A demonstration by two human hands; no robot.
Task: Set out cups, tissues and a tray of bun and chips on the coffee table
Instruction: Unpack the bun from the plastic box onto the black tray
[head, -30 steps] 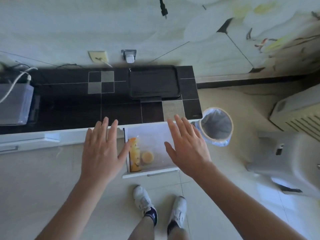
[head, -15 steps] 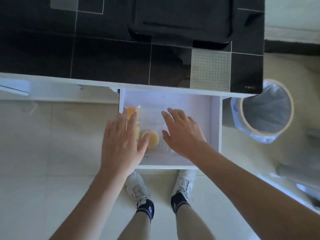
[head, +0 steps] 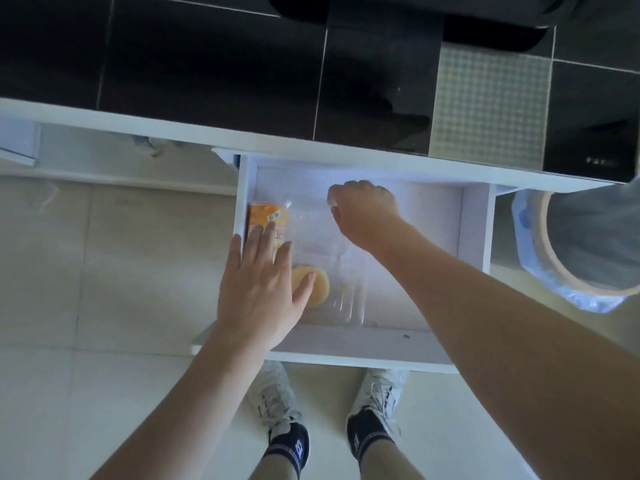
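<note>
An open white drawer point(head: 349, 353) below the black counter holds a clear plastic tray point(head: 341, 271). In the tray lie an orange chips packet point(head: 265, 218) at the left and a round yellow bun point(head: 317, 284). My left hand point(head: 261, 285) hovers flat with fingers spread over the tray's left side, covering part of the packet and bun. My right hand point(head: 363, 211) reaches to the tray's far edge with fingers curled down; whether it grips the tray is hidden. A dark tray point(head: 485, 32) rests on the counter at the top.
A black tiled counter top point(head: 207, 64) with a white edge runs across the top. A bin point(head: 585, 247) with a blue liner stands right of the drawer. My feet in white shoes point(head: 277, 403) stand on the pale floor tiles under the drawer front.
The view has dropped closer to the drawer. Both hands moved down into it; the right hand went from spread to curled at the tray's far edge, the left now covers the packet.
</note>
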